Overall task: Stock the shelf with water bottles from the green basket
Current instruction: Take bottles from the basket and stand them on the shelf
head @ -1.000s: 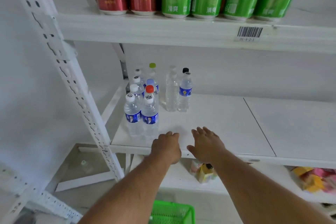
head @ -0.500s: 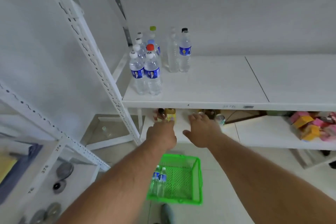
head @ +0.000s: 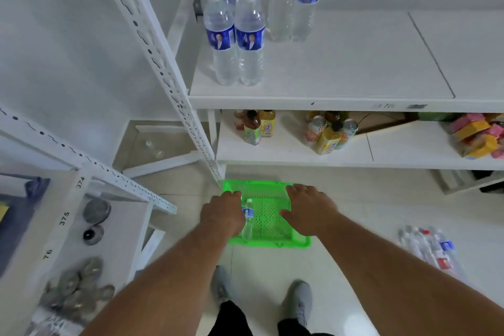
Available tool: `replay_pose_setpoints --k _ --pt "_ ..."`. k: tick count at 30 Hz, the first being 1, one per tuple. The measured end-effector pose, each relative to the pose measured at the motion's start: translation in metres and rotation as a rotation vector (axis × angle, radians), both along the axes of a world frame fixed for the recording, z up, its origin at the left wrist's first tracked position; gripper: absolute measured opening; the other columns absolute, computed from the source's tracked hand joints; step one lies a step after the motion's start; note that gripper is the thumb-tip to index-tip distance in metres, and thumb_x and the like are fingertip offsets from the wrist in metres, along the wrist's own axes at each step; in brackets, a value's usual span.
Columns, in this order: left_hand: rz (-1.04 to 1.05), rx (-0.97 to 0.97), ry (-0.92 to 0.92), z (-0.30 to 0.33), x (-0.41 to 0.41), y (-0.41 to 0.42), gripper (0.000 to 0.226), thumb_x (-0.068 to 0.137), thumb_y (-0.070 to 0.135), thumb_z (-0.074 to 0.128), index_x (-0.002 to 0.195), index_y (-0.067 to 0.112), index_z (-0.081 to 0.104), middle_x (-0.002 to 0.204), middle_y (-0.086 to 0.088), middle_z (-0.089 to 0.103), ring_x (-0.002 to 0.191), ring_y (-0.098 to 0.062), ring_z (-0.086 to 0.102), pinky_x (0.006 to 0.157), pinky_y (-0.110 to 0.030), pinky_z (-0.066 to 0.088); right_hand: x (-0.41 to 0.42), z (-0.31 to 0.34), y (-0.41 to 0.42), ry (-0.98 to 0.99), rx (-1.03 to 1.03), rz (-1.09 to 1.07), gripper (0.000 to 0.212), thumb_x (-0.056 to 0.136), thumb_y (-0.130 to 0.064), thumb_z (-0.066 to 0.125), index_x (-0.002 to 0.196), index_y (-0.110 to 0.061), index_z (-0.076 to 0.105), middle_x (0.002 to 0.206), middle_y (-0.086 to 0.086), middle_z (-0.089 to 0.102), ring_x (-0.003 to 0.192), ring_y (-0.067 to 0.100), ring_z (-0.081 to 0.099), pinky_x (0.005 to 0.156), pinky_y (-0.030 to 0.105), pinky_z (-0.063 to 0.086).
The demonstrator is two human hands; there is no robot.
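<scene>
In the head view, a green basket (head: pixel 268 243) is seen on the floor at six o'clock from the shelf (head: pixel 327 102). One water bottle (head: pixel 248 219) lies inside, just beside the left hand (head: pixel 222 215), whose fingers cannot be told. The right hand (head: pixel 309 207) is spread over the basket.

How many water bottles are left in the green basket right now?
1 in plain view: a water bottle along the left side of the green basket, beside the left hand. That hand may hide another.

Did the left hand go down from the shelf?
Yes. The left hand dropped from the white shelf's front edge to the green plastic basket on the floor.
</scene>
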State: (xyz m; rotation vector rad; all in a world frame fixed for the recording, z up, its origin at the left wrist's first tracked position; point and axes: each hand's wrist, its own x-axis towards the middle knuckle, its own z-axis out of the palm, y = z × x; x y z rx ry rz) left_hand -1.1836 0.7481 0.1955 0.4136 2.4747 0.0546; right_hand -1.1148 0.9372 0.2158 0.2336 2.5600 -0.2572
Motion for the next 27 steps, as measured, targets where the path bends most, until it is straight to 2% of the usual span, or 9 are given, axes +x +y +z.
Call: replay_pose_setpoints --k 5,10,16,20,27 --pt "-0.007 -0.042 -0.130 -0.069 -0.028 -0.050 0.061 0.092 0.031 0.051 0.149 0.030 0.029 0.147 0.001 0.042 0.129 -0.028 0.045 0.103 -0.039 0.040 -0.018 -0.069 -0.046 -0.144 -0.036 -0.085 0.066 0.098 -0.053 0.044 0.148 -0.013 0.032 0.152 0.008 0.038 0.137 0.030 0.039 0.110 0.042 0.037" --pt "0.005 -0.053 -0.182 -0.142 -0.056 -0.071 0.062 0.092 0.032 0.051 0.150 0.031 0.029 0.145 0.001 0.044 0.128 -0.028 0.046 0.101 -0.041 0.042 -0.033 -0.147 -0.069 -0.220 -0.081 -0.145 0.064 0.097 -0.052 0.045 0.147 -0.013 0.034 0.149 0.009 0.042 0.135 0.030 0.041 0.109 0.043 0.039" --pt "0.139 0.018 -0.261 -0.252 -0.069 -0.064 0.064 0.090 0.036 0.055 0.149 0.027 0.031 0.141 -0.007 0.049 0.128 -0.031 0.049 0.102 -0.040 0.044 -0.056 -0.265 -0.067 -0.245 -0.131 -0.209 0.066 0.097 -0.053 0.045 0.148 -0.012 0.034 0.147 0.012 0.044 0.134 0.032 0.043 0.108 0.043 0.040" --pt "0.267 0.123 -0.310 -0.338 -0.068 -0.048 0.065 0.088 0.033 0.059 0.147 0.021 0.037 0.142 -0.009 0.051 0.129 -0.028 0.050 0.104 -0.036 0.043 -0.066 -0.360 -0.064 -0.249 -0.187 -0.305 0.064 0.095 -0.054 0.048 0.143 -0.012 0.040 0.142 0.014 0.049 0.130 0.034 0.048 0.104 0.042 0.044" --pt "0.438 0.172 -0.339 -0.487 -0.075 -0.030 0.060 0.087 0.030 0.063 0.141 0.016 0.043 0.129 -0.010 0.060 0.112 -0.030 0.060 0.088 -0.029 0.049 -0.079 -0.518 -0.062 -0.255 -0.271 -0.474 0.061 0.095 -0.051 0.050 0.141 -0.011 0.042 0.140 0.017 0.052 0.126 0.037 0.053 0.101 0.041 0.047"
